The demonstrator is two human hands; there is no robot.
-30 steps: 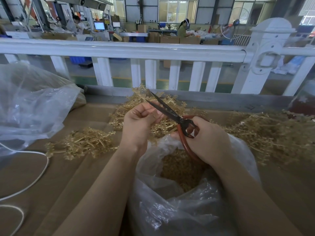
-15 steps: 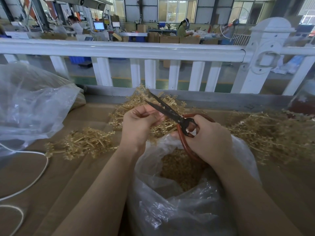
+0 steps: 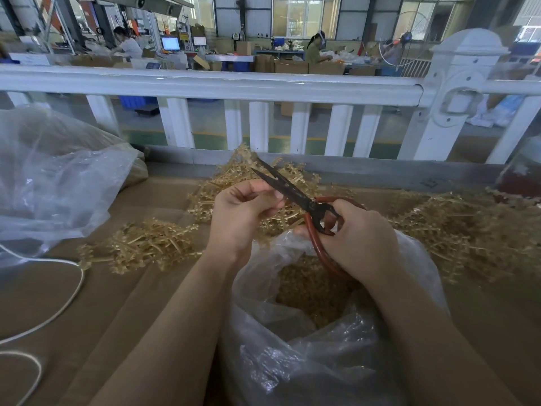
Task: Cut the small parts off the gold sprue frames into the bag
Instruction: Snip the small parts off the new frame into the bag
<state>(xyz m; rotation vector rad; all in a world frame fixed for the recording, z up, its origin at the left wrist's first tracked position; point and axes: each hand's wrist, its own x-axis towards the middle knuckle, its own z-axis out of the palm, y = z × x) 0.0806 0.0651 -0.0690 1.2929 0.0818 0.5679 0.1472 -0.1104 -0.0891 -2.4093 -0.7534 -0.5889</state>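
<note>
A right hand (image 3: 355, 241) grips red-handled scissors (image 3: 295, 197), blades slightly parted beside the left hand (image 3: 240, 215), whose curled fingers pinch something (too small to tell). Below both hands sits an open clear bag (image 3: 322, 347) of gold parts; gold sprue frames (image 3: 152, 244) lie beyond and beside them.

bag mouth (image 3: 292, 259) open below, sprue piles (image 3: 152, 247) flanking, railing (image 3: 205, 83) behind

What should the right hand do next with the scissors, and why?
Probably close the scissors: the blades stand slightly open beside the left hand, whose fingers pinch something small over the open bag. The right hand grips the red handles.
</note>
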